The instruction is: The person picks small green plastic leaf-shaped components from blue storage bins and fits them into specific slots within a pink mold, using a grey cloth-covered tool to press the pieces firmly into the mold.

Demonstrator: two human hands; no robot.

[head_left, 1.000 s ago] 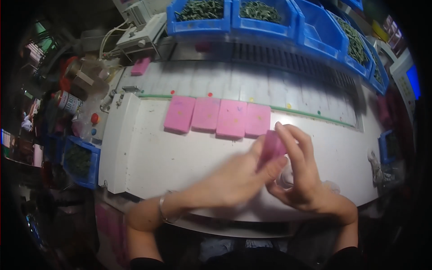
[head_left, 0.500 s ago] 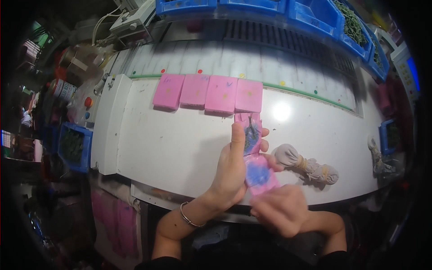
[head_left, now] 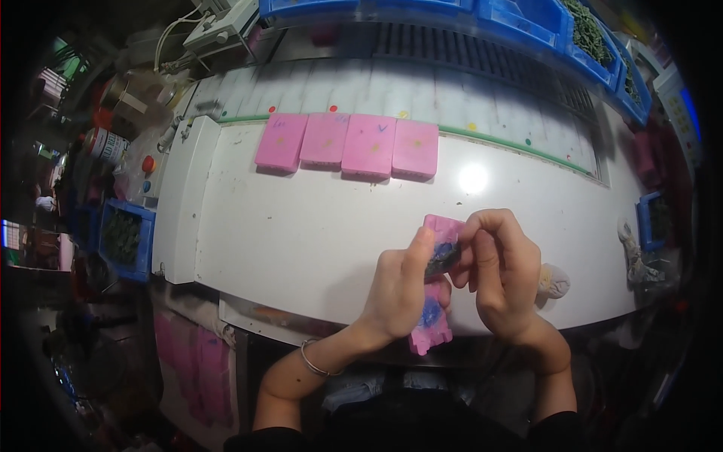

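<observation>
My left hand (head_left: pixel 399 290) is closed round an opened pink rubber mould, held above the bench's front edge. Its upper half (head_left: pixel 444 224) has blue colouring and a dark green piece (head_left: pixel 443 262) in it. Its lower half (head_left: pixel 428 324), blue in the middle, hangs below my left fingers. My right hand (head_left: pixel 504 275) is at the right side of the upper half, thumb and fingers pinched together beside the dark green piece. What lies between those fingertips is hidden. Past my right hand shows the end of a tied grey cloth bundle (head_left: pixel 556 282).
Several pink blocks (head_left: pixel 367 147) stand in a row on the white bench (head_left: pixel 286 233). Blue bins (head_left: pixel 527 26) line the back, one with green pieces. More blue bins (head_left: pixel 126 239) flank the bench. Pink pieces (head_left: pixel 192 354) lie lower left, and a cloth bundle (head_left: pixel 636 256) lies far right.
My right hand has gone up from below the mould to its upper half. The mould has shifted right and down, tilting, away from the pink blocks. My right hand now covers most of the cloth bundle.
</observation>
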